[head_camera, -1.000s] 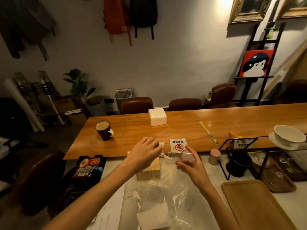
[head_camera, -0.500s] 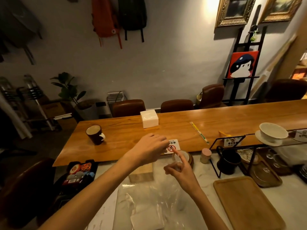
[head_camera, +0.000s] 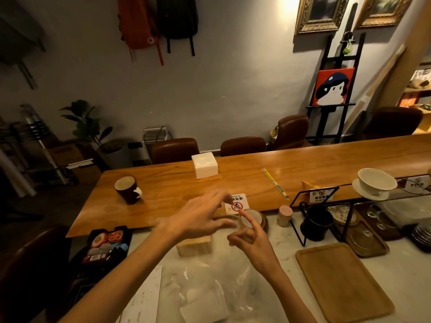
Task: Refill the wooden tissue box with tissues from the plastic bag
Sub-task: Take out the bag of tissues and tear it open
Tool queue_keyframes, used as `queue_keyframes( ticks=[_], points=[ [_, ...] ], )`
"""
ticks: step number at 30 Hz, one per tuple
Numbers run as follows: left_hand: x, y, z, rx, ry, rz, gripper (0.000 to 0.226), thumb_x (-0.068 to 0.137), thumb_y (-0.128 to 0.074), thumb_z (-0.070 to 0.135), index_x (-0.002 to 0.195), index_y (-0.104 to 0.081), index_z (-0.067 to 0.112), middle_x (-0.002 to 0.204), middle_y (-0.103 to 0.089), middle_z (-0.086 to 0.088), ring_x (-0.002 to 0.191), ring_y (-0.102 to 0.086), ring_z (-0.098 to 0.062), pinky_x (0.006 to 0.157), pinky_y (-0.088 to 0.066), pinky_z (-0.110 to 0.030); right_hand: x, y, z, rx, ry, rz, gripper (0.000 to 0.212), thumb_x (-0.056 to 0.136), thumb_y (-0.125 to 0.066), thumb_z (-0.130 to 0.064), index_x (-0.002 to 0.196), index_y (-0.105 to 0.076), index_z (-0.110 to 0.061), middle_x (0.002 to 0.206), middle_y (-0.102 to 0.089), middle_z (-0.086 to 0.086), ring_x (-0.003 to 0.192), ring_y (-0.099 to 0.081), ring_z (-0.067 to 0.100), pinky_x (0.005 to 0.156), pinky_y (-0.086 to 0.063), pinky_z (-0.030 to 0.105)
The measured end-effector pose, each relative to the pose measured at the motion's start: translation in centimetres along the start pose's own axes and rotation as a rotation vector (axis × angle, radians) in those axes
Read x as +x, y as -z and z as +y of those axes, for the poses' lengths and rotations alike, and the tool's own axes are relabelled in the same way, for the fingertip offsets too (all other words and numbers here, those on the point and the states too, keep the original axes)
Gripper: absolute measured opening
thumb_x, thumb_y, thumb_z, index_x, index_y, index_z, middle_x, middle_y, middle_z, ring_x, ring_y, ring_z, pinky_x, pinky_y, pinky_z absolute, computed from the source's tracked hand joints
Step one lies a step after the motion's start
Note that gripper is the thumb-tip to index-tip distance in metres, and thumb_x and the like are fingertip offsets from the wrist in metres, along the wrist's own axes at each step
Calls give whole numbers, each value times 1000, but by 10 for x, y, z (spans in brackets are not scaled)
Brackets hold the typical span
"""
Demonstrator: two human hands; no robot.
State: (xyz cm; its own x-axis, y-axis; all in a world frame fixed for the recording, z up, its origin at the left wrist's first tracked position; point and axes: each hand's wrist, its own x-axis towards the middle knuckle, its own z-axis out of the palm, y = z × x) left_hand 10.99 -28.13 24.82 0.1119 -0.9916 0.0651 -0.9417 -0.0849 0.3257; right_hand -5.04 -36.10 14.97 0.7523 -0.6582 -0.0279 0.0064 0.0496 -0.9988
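Note:
The wooden tissue box [head_camera: 194, 247] stands on the marble counter, its top partly hidden under my left hand [head_camera: 198, 220]. That hand hovers over it, blurred, with its fingers spread and nothing in them. My right hand [head_camera: 250, 240] is just right of the box, index finger raised and the other fingers curled; whether they pinch clear film is unclear. The clear plastic bag [head_camera: 210, 278] lies crumpled on the counter in front of the box. A white stack of tissues [head_camera: 204, 307] shows inside its near end.
Right of the hands are a round wooden coaster [head_camera: 255, 221], a pink jar [head_camera: 284, 216], a black wire rack [head_camera: 300, 220] with a black mug [head_camera: 316, 226], and a wooden tray [head_camera: 342, 284]. The long wooden table [head_camera: 177, 194] holds a dark mug [head_camera: 127, 188] and a white tissue block [head_camera: 204, 165].
My left hand has gone from a closed pinch to spread fingers and shifted right over the box. My right hand stays close beside it. The camera has tilted slightly.

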Motion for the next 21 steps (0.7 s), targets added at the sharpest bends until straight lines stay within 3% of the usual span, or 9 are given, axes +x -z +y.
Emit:
queue_keyframes(
  ticks=[2, 5, 9, 11, 13, 14, 17, 19, 21],
  points=[
    [-9, -2, -7, 137, -3, -17, 49, 85, -64, 53, 125, -44, 32, 126, -48, 14, 108, -50, -6, 84, -48, -22, -3, 1, -2, -12, 2, -7, 75, 83, -71, -6, 145, -33, -22, 87, -74, 17, 88, -72, 19, 78, -53, 16],
    [-31, 5, -35, 142, 46, 10, 21, 91, -61, 39, 108, -56, 29, 107, -56, 14, 94, -54, -5, 78, -52, -21, -9, 7, -6, -20, -16, 27, 74, 83, -70, -4, 145, -34, -20, 88, -74, 19, 87, -72, 18, 77, -53, 16],
    [-48, 5, -48, 177, -36, 40, 16, 96, -52, 38, 98, -61, 25, 91, -60, 14, 79, -57, -3, 68, -54, -23, -16, 11, -12, -40, -62, -12, 71, 86, -69, -24, 146, -31, -29, 112, -72, 8, 106, -67, 15, 96, -53, 36],
    [-46, 5, -40, 204, -78, 64, 15, 99, -50, 35, 100, -59, 23, 90, -64, 8, 74, -58, -6, 63, -53, -25, -24, 3, -16, -212, 106, 196, 61, 89, -62, -25, 144, -36, -28, 134, -58, 0, 123, -54, 11, 106, -45, 36],
    [-43, 9, -31, 232, -86, 52, 23, 102, -42, 37, 103, -58, 20, 93, -66, 6, 71, -61, -10, 61, -54, -29, -39, -8, -29, -430, 479, 480, 42, 89, -55, -9, 131, -52, -12, 127, -57, 3, 118, -52, 13, 101, -44, 26],
    [-41, 11, -25, 254, -88, 26, 30, 102, -35, 41, 105, -56, 19, 93, -67, 5, 70, -63, -11, 61, -55, -31, -48, -15, -36, -524, 658, 505, 34, 85, -53, -3, 118, -59, -8, 116, -61, 4, 110, -55, 15, 96, -45, 24],
    [-38, 17, -8, 344, -89, -36, 37, 104, -27, 42, 111, -53, 17, 93, -64, 3, 63, -56, -12, 61, -52, -29, -65, -41, -51, -861, 882, 186, 30, 79, -55, -3, 103, -69, -14, 101, -71, 2, 99, -62, 16, 87, -50, 28],
    [-37, 19, -3, 337, -73, -40, 34, 105, -29, 38, 115, -51, 16, 89, -58, 4, 65, -51, -11, 61, -48, -26, -58, -48, -50, -1148, 789, 52, 32, 82, -62, -12, 113, -67, -17, 114, -69, 1, 109, -62, 18, 91, -51, 29],
    [-39, 20, -1, 311, -55, -41, 33, 104, -30, 37, 118, -51, 16, 88, -53, 6, 68, -50, -10, 62, -46, -22, -48, -49, -50, -1306, 584, 20, 55, 76, -76, -23, 127, -58, -17, 125, -64, 3, 116, -59, 22, 95, -50, 33]
  ],
)
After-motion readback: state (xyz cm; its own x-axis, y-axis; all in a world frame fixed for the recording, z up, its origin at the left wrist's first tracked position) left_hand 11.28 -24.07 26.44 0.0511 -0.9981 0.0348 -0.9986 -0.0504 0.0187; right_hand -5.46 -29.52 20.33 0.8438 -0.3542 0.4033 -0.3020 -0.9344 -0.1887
